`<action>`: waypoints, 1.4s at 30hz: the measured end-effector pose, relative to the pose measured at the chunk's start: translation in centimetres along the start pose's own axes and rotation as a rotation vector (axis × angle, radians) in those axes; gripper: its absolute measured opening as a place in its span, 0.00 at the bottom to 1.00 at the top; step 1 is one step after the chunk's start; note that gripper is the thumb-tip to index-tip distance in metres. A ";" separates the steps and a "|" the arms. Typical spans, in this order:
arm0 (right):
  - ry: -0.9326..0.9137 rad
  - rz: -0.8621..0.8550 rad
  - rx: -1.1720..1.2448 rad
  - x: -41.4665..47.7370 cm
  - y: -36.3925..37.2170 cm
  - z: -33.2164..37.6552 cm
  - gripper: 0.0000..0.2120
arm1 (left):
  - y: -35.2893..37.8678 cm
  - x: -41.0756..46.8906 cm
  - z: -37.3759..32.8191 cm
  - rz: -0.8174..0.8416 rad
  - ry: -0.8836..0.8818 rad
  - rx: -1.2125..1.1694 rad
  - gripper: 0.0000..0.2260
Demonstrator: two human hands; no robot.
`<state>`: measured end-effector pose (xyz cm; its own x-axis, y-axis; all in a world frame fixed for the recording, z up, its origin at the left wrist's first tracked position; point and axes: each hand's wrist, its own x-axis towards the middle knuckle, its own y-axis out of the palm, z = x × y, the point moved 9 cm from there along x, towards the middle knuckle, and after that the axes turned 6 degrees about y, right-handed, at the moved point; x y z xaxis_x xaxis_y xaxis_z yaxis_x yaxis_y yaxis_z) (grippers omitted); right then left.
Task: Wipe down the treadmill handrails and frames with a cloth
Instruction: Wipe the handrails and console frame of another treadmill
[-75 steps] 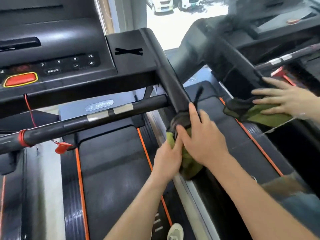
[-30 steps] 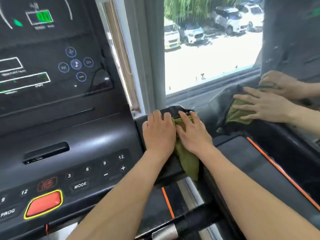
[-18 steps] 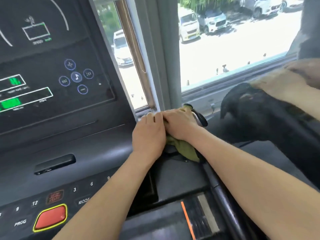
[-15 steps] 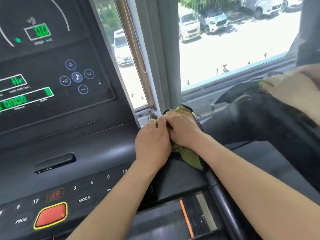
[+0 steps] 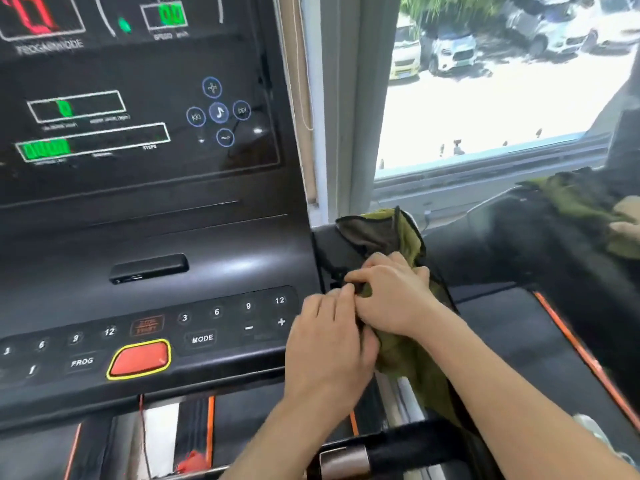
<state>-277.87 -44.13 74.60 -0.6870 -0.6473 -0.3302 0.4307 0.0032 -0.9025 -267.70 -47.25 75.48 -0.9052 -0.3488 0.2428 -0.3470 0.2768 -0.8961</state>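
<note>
An olive-green cloth [image 5: 405,358] with a black edge lies over the black right frame arm [image 5: 332,251] of the treadmill, beside the console. My right hand [image 5: 391,299] is curled on the cloth and presses it against the arm. My left hand [image 5: 329,344] sits just left of it, fingertips on the cloth's edge at the console's right corner. One end of the cloth [image 5: 384,226] sticks up past my fingers; the other end hangs down toward the front handrail [image 5: 391,452].
The console panel [image 5: 145,265] with number keys and a red stop button [image 5: 140,358] fills the left. A window [image 5: 485,98] is straight ahead. On the neighbouring treadmill at the right, another person's hand [image 5: 627,216] holds a second green cloth [image 5: 568,199].
My hands and the cloth have slid back from the far tip of the frame arm toward me, along the console's right corner. The view has dropped, showing the front handrail again.
</note>
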 end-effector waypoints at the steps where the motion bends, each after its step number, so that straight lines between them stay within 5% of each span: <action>1: -0.017 -0.003 -0.027 0.2 0.3 1.0 0.17 | -0.6 -0.2 0.6 -0.017 -0.018 -0.012 0.23; 12: 0.067 0.072 -0.324 0.5 0.2 0.4 0.19 | -0.3 0.8 1.0 0.210 -0.050 -0.183 0.30; 22: -0.135 -0.025 -0.107 0.5 0.4 2.0 0.16 | -1.1 -0.3 1.7 0.040 -0.119 -0.166 0.26; 28: -0.083 -0.207 -0.343 -1.7 -1.1 -3.6 0.30 | 0.9 2.0 -1.1 0.093 -0.001 -0.164 0.20; 35: -0.029 -0.394 -0.087 -3.3 -0.6 -5.0 0.17 | 0.8 1.3 -1.2 0.120 0.085 -0.153 0.15; 39: -0.058 -0.528 0.269 -3.3 -3.2 -5.3 0.09 | 0.0 2.2 -0.9 0.161 0.016 -0.293 0.13; 42: -0.173 -0.542 0.557 -1.1 -3.4 -3.4 0.05 | -1.6 2.7 1.1 0.031 -0.049 -0.211 0.13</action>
<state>-280.54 -40.84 77.13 -0.8039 -0.5589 0.2037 0.3232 -0.6978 -0.6392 -269.34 -49.58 77.14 -0.9049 -0.3793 0.1931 -0.3675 0.4672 -0.8041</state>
